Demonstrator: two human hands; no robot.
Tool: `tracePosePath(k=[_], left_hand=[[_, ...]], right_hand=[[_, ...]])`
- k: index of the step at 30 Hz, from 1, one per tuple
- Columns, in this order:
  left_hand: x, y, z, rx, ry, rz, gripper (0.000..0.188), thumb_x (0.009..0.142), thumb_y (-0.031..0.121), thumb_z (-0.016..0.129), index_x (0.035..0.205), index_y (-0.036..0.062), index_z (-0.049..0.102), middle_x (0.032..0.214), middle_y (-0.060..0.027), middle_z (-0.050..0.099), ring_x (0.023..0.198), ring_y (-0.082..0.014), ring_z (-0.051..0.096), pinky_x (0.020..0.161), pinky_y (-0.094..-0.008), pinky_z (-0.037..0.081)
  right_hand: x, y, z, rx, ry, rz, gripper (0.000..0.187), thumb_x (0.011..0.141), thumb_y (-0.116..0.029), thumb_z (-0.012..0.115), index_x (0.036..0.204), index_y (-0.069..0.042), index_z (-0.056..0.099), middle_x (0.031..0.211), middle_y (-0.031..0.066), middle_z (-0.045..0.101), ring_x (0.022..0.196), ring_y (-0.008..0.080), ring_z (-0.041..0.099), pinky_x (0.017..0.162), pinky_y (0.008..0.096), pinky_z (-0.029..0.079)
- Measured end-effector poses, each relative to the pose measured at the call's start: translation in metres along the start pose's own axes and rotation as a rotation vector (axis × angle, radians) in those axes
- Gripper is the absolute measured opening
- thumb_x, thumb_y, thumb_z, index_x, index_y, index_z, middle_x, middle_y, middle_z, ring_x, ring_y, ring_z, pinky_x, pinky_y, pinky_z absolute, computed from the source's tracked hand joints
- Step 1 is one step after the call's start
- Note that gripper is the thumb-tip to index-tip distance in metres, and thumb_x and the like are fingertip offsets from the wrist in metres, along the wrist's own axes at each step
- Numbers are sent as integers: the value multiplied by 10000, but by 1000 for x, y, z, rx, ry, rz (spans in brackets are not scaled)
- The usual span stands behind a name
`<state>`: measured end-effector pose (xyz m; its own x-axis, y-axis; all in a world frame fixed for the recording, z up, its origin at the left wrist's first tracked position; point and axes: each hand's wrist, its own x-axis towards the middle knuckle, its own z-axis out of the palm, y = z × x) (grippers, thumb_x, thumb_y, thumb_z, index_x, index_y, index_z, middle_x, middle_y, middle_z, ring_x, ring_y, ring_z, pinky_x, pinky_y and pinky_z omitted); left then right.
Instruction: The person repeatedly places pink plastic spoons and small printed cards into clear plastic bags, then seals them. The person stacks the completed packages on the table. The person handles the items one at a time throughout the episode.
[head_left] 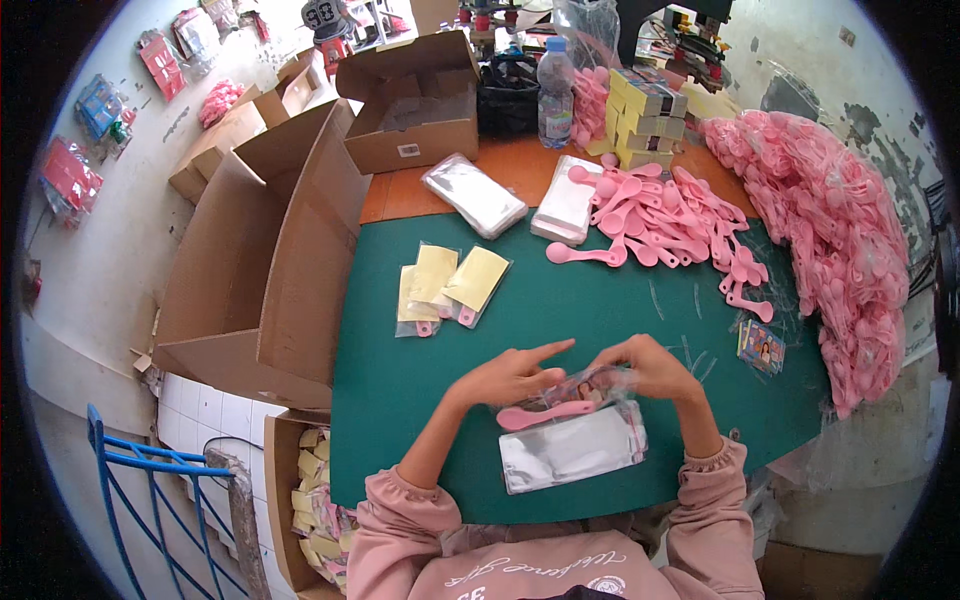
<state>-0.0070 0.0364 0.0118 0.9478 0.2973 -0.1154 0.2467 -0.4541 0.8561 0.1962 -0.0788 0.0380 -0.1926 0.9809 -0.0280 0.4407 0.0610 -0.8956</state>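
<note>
My left hand (508, 378) has its index finger stretched out and its thumb apart, beside a small clear plastic bag (567, 392). At the other end of that bag, my right hand (655, 369) bends its fingers down and grips the film. A printed card (592, 390) shows through the plastic. Just below lies a pink measuring spoon (545, 415); whether it is inside the bag I cannot tell. Under these, close to my body, rests a stack of flat clear bags (570, 458). Several packed bags with yellow cards (474, 279) lie to the far left.
Loose pink spoons (650, 215) are heaped at the back, beside bag stacks (475, 195). A large sack of spoons (830, 230) lines the right edge. Small cards (762, 347) lie nearby. Cardboard boxes (250, 260) stand left; a bottle (555, 95) and card bundles (645, 120) stand behind.
</note>
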Motion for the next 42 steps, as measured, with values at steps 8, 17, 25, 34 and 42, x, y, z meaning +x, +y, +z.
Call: tracePosePath(k=[8, 17, 25, 34, 42], left_hand=[[-13, -18, -23, -787, 0, -36, 564, 826, 104, 571, 1322, 88, 301, 1146, -145, 519, 1007, -180, 533, 850, -313, 480], [5, -21, 6, -661, 326, -16, 479, 895, 142, 464, 1326, 108, 259, 1066, -159, 550, 961, -185, 558, 795, -295, 491], [1, -6, 21, -968, 159, -197, 504, 947, 303, 332, 1350, 119, 92, 1022, -205, 574, 941, -264, 593, 773, -330, 500], [-2, -1, 32, -858, 165, -273, 474, 943, 209, 355, 1351, 111, 132, 1053, -201, 558, 954, -255, 586, 781, -340, 499], [-1, -1, 34, -797, 312, -254, 417, 935, 146, 355, 1319, 85, 204, 1005, -164, 570, 919, -221, 601, 719, -303, 519]], right_hand=[[2, 4, -2, 437, 291, 347, 258, 683, -130, 718, 635, -58, 475, 650, -23, 549, 632, 23, 485, 524, 184, 366], [1, -2, -9, 224, 462, 207, 195, 741, -100, 662, 882, 19, 599, 723, 32, 604, 641, 78, 540, 583, 222, 443], [5, -11, 21, -286, 182, -115, 305, 697, -75, 662, 979, -35, 555, 1015, 150, 525, 929, 307, 535, 781, 346, 444], [-2, -4, 24, -605, 114, -51, 207, 681, -71, 660, 862, -73, 560, 901, 83, 502, 881, 262, 492, 766, 361, 403], [12, 18, 20, -459, -47, -31, 190, 689, -76, 642, 849, -76, 540, 871, 83, 481, 842, 263, 480, 756, 363, 375]])
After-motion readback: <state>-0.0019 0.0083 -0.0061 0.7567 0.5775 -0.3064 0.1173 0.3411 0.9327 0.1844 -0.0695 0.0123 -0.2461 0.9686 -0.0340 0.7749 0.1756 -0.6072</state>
